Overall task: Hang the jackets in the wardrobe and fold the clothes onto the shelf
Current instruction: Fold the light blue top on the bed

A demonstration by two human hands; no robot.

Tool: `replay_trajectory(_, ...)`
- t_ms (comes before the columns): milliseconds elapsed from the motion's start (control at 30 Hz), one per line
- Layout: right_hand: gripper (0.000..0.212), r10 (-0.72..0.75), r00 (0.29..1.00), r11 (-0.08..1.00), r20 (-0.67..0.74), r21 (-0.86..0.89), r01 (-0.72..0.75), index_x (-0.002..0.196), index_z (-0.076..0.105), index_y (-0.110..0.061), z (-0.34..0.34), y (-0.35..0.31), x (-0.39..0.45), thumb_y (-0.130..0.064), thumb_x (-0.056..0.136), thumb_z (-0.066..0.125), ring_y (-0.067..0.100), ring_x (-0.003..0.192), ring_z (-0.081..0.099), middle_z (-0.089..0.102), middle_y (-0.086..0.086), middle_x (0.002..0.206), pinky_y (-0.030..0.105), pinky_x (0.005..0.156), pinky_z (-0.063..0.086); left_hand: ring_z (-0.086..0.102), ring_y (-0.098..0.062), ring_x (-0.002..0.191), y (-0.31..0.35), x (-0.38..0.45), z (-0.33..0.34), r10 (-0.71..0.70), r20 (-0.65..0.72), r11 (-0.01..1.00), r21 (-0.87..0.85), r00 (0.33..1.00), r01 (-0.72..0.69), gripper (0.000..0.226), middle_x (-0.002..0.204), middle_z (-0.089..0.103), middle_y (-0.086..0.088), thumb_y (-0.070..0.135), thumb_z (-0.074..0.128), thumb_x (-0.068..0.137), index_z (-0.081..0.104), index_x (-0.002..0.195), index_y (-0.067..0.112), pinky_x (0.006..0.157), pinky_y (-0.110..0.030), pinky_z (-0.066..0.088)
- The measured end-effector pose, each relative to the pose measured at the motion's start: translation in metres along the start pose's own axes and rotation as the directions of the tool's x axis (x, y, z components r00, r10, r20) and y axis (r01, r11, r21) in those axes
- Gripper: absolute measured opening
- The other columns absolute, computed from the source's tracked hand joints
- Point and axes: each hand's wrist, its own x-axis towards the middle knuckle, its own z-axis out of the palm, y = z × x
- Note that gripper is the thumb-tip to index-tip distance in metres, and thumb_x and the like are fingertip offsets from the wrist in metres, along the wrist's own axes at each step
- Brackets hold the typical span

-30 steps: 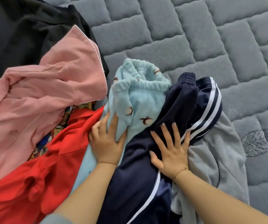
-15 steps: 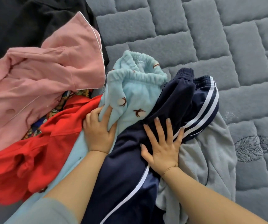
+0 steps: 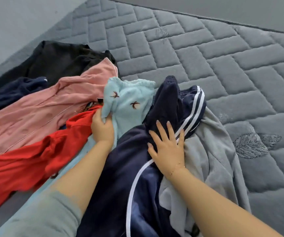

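Overhead, looking down past two bare forearms, a heap of clothes lies spread over a grey quilted mattress [image 3: 223,69] stitched in a brick pattern. The left hand [image 3: 102,129] has its fingers curled into a fold of a pale blue fleece garment with small brown bird motifs [image 3: 129,103], gripping it near the middle of the heap. The right hand [image 3: 167,147] lies flat with fingers spread and straight, pressing on a navy blue track garment with white stripes [image 3: 120,168]; it grips nothing. A thin bracelet [image 3: 176,167] circles the right wrist, and a grey-green sleeve [image 3: 40,218] covers the left upper arm at the lower edge of the view.

The pale blue fleece sits just left of the navy track garment, the two touching. A light grey soft fleece garment [image 3: 211,159] lies under and to the right of the navy one. To the left of the left hand is a bright red garment [image 3: 26,161], touching the hand's outer side. Above the red one stretches a dusty pink jacket with pale piping [image 3: 52,103], and a scrap of patterned multicoloured fabric [image 3: 89,106] peeks out between pink and red. Further back lie a black garment [image 3: 60,60] and a dark navy garment [image 3: 12,93], both partly under the pink jacket. A plain grey wall [image 3: 18,17] rises beyond the far edge of the mattress
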Motion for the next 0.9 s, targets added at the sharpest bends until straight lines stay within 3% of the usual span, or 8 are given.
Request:
replay_trajectory(67, 0.051, 0.022, 0.998, 0.992, 0.066, 0.120, -0.030, 0.150, 0.029, -0.037, -0.008, 0.002, -0.028, -0.046, 0.099, 0.034, 0.020, 0.150, -0.008, 0.004, -0.010, 0.164, 0.058, 0.118, -0.008, 0.063, -0.025, 0.103, 0.030, -0.012, -0.032, -0.138, -0.043, 0.956, -0.268, 0.989, 0.121, 0.023, 0.107, 0.068, -0.005, 0.014, 0.060, 0.093, 0.064, 0.113, 0.004, 0.086, -0.028, 0.049)
replay_trajectory(133, 0.048, -0.012, 0.985, 0.892, 0.172, 0.447, -0.067, 0.147, 0.037, -0.035, -0.028, 0.004, -0.064, -0.037, 0.099, 0.043, 0.015, 0.150, 0.001, 0.014, -0.010, 0.162, 0.049, 0.120, -0.005, 0.066, -0.009, 0.091, 0.065, -0.026, -0.075, -0.086, -0.023, 0.911, -0.407, 0.996, 0.069, 0.019, 0.097, 0.070, 0.005, 0.022, 0.062, 0.093, 0.065, 0.110, 0.014, 0.075, -0.017, 0.054)
replay_trajectory(233, 0.048, 0.040, 0.974, 0.425, 0.222, 0.878, -0.218, 0.144, 0.044, -0.028, -0.070, 0.005, -0.126, -0.019, 0.098, 0.053, 0.009, 0.143, 0.028, 0.032, -0.008, 0.154, 0.029, 0.118, 0.022, 0.061, 0.002, 0.068, 0.121, -0.047, -0.142, 0.140, 0.030, 0.850, -0.516, 0.990, -0.104, 0.002, 0.078, 0.065, 0.015, 0.024, 0.065, 0.091, 0.065, 0.093, 0.024, 0.060, -0.012, 0.050)
replay_trajectory(300, 0.042, 0.149, 0.967, 0.270, 0.207, 0.932, -0.241, 0.139, 0.050, -0.025, -0.096, 0.010, -0.167, -0.014, 0.098, 0.053, 0.009, 0.132, 0.043, 0.047, -0.004, 0.143, 0.020, 0.105, 0.038, 0.055, 0.000, 0.065, 0.163, -0.062, -0.182, 0.231, 0.022, 0.819, -0.544, 0.973, -0.183, 0.011, 0.071, 0.060, 0.015, 0.026, 0.067, 0.088, 0.061, 0.079, 0.030, 0.059, -0.015, 0.048)
replay_trajectory(433, 0.028, 0.215, 0.969, 0.198, 0.120, 0.966, -0.164, 0.117, 0.066, -0.021, -0.139, 0.030, -0.232, -0.006, 0.096, 0.055, -0.005, 0.107, 0.054, 0.063, -0.011, 0.118, 0.001, 0.072, 0.044, 0.053, -0.007, 0.072, 0.273, -0.076, -0.231, 0.411, -0.019, 0.741, -0.576, 0.912, -0.346, 0.010, 0.076, 0.059, 0.010, 0.028, 0.067, 0.088, 0.060, 0.080, 0.029, 0.066, -0.025, 0.048)
replay_trajectory(533, 0.027, 0.286, 0.956, 0.153, 0.058, 0.983, -0.105, 0.107, 0.071, -0.021, -0.167, 0.055, -0.264, -0.004, 0.096, 0.053, 0.002, 0.108, 0.059, 0.069, -0.009, 0.112, 0.012, 0.083, 0.045, 0.054, -0.006, 0.077, 0.366, -0.095, -0.227, 0.628, 0.033, 0.620, -0.625, 0.777, -0.474, 0.009, 0.078, 0.061, 0.009, 0.021, 0.067, 0.089, 0.062, 0.082, 0.025, 0.073, -0.025, 0.048)
replay_trajectory(700, 0.028, 0.441, 0.891, -0.138, 0.110, 0.989, -0.054, 0.114, 0.063, -0.016, -0.172, 0.111, -0.303, -0.011, 0.102, 0.038, 0.018, 0.107, 0.061, 0.067, 0.002, 0.117, 0.036, 0.088, 0.046, 0.056, 0.010, 0.083, 0.411, -0.195, -0.129, 0.776, 0.439, 0.630, -0.579, 0.453, -0.518, 0.016, 0.093, 0.065, 0.010, 0.007, 0.064, 0.091, 0.065, 0.104, 0.016, 0.082, -0.012, 0.044)
replay_trajectory(900, 0.037, 0.631, 0.718, -0.469, 0.294, 0.882, 0.051, 0.132, 0.050, -0.017, -0.119, 0.194, -0.360, -0.035, 0.104, 0.035, 0.023, 0.118, 0.054, 0.057, 0.001, 0.129, 0.040, 0.090, 0.044, 0.043, -0.013, 0.133, 0.270, -0.339, 0.005, 0.240, 0.964, 0.882, -0.168, 0.113, -0.439, 0.055, 0.144, 0.046, 0.006, 0.029, 0.068, 0.091, 0.046, 0.142, 0.029, 0.107, -0.026, 0.037)
